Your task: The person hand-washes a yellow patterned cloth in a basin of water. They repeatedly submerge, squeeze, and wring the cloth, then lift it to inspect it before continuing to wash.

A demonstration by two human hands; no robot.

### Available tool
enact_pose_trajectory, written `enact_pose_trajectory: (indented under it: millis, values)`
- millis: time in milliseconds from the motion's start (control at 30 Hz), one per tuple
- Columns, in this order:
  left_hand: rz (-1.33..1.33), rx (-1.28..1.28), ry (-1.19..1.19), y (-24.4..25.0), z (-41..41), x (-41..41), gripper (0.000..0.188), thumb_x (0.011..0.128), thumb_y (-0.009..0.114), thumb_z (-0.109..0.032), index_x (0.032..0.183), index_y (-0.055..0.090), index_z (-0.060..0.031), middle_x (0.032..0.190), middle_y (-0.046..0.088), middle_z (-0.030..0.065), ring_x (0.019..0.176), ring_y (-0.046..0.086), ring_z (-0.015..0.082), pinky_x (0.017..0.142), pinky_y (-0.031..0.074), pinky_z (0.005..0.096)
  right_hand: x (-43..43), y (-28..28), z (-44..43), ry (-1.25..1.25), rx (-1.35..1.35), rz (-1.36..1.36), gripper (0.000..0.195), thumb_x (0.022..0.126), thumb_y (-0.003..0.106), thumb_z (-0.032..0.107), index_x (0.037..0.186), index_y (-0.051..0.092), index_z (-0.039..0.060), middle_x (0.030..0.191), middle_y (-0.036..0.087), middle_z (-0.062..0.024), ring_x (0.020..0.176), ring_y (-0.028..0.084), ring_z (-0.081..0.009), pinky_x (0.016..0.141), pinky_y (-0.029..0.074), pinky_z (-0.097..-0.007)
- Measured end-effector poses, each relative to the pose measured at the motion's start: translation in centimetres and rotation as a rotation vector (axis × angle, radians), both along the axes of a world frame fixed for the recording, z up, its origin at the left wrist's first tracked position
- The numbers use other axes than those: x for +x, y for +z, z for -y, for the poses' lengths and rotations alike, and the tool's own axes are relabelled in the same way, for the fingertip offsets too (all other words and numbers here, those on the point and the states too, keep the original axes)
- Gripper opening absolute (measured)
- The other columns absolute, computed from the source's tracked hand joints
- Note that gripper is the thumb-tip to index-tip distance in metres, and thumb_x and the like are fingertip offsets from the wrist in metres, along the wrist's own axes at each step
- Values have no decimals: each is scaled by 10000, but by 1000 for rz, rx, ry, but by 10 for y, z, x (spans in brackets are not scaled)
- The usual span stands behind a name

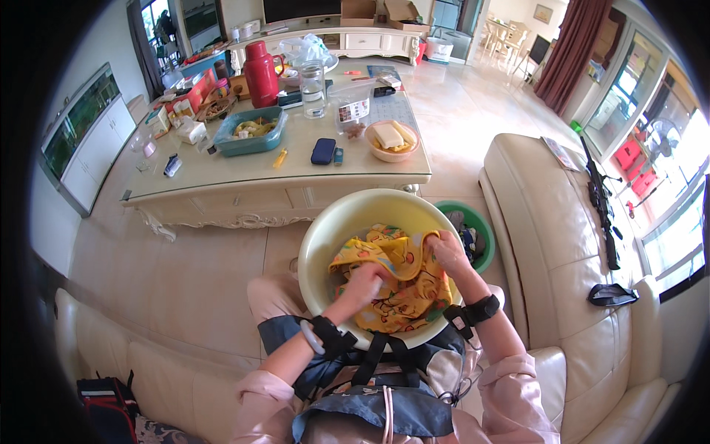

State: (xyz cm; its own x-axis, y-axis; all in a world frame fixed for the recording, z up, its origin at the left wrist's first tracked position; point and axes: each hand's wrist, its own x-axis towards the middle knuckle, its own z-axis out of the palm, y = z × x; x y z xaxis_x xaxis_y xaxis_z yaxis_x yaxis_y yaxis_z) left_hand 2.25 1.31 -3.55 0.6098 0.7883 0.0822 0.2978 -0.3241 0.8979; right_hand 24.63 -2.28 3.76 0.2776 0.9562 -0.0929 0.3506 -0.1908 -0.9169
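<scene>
A large pale yellow plastic basin [321, 244] sits between my knees. Inside it lies a yellow printed garment [407, 311] with an orange and green pattern, bunched up and looking wet. My right hand [448, 254] grips the garment's edge at the basin's right side and lifts it a little. My left hand [363, 286] is closed on the cloth near the middle, its fingertips partly hidden by the fabric. A stretch of hem sags between the two hands. Each wrist wears a black strap with a small device.
Right behind the basin stands a green tub [488, 238] holding dark clothes. A glass-topped coffee table [244, 177] carries a red thermos [260, 77], a blue tray [252, 144] and a pink bowl [391, 152]. The cream leather sofa [571, 261] bears a toy-like rifle [602, 205].
</scene>
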Motion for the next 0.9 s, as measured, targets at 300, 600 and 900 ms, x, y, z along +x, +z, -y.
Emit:
enact_pose_trajectory:
  millis: [300, 600, 900]
  values:
    - [203, -88, -229, -55, -5, 4, 240, 900, 527, -108, 1138, 541, -77, 1075, 584, 14, 926, 544, 109, 749, 483, 267, -95, 28, 50, 385, 220, 82, 281, 751, 586, 125, 1006, 546, 14, 897, 551, -207, 929, 557, -353, 792, 447, -391]
    - [-77, 152, -228, -36, 3, -30, 257, 895, 539, -132, 1147, 537, -84, 1090, 580, 21, 951, 542, 127, 779, 473, 278, -39, 4, 37, 151, 159, -521, 322, 760, 638, 51, 1073, 565, 32, 915, 565, -61, 869, 549, -142, 763, 477, -284]
    - [-130, 217, -265, -38, 10, -26, 276, 889, 550, -156, 1157, 532, -91, 1106, 575, 27, 977, 540, 145, 809, 464, 289, -94, 10, 28, 43, 183, -399, 119, 780, 523, 26, 841, 623, 8, 703, 585, -38, 666, 541, -109, 617, 446, -245]
